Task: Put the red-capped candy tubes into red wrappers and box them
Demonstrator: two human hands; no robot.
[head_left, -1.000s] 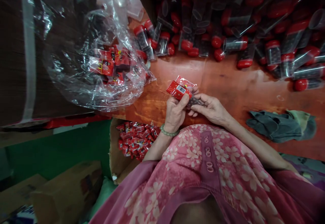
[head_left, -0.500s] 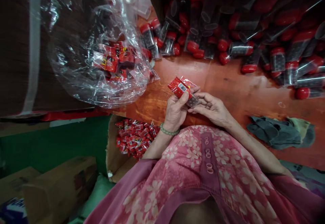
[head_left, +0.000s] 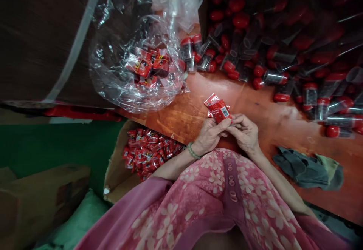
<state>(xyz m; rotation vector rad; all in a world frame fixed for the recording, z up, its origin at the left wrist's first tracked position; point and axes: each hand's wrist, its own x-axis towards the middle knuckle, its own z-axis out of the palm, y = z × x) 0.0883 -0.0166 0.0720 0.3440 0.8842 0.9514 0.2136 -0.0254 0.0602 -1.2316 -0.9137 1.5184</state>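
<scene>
Two red plastic packets point(head_left: 220, 109) overlap in front of my body, the upper one showing a white barcode label. My left hand point(head_left: 210, 136), a green bead bracelet on its wrist, grips them from below with the thumb pressed on the front. On the other side my right hand point(head_left: 246, 132) pinches their lower right edge, thumb tip close to the left thumb. The packets' lower ends are hidden by my fingers. Left of my forearm, a cardboard box point(head_left: 115, 165) holds a heap of similar red packets point(head_left: 150, 150).
A clear plastic bag point(head_left: 113, 95) with red packets inside lies on the reddish wooden table point(head_left: 195, 91). Many clear tubes with red caps point(head_left: 310, 95) are piled at the back right. A dark grey cloth point(head_left: 303, 167) rests at the right. Cardboard point(head_left: 42, 201) stands at lower left.
The packets have turned more upright, and their clear lower part is now covered by my fingers. My right hand has closed in on their lower edge. The view has shifted and tilted.
</scene>
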